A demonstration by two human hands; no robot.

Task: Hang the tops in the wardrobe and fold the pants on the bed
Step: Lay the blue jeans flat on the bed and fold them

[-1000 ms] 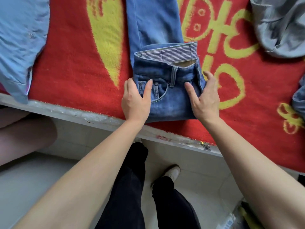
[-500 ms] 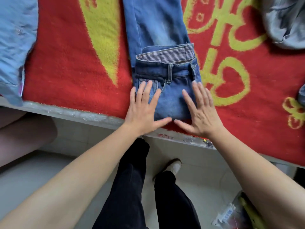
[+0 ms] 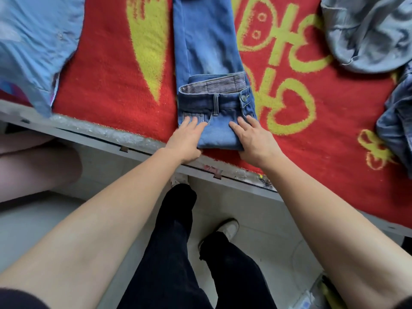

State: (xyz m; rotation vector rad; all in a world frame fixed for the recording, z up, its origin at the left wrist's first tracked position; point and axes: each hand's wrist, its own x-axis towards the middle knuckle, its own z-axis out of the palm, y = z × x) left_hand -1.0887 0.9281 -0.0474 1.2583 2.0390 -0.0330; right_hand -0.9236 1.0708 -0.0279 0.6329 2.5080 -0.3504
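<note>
Left hand (image 3: 186, 139) and right hand (image 3: 254, 141) press straight fingers on the folded jeans (image 3: 218, 132), each grip open, holding nothing. The jeans lie mid-frame on the bed's red cover (image 3: 107, 85), near its edge, legs running to the top. A blue top (image 3: 33, 41) lies upper left, grey clothes (image 3: 365, 32) upper right.

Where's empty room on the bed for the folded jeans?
Bare blanket lies between the light blue shirt and the jeans, and another patch between the jeans and the denim pile on the right. The far right corner is crowded with a grey garment.
</note>
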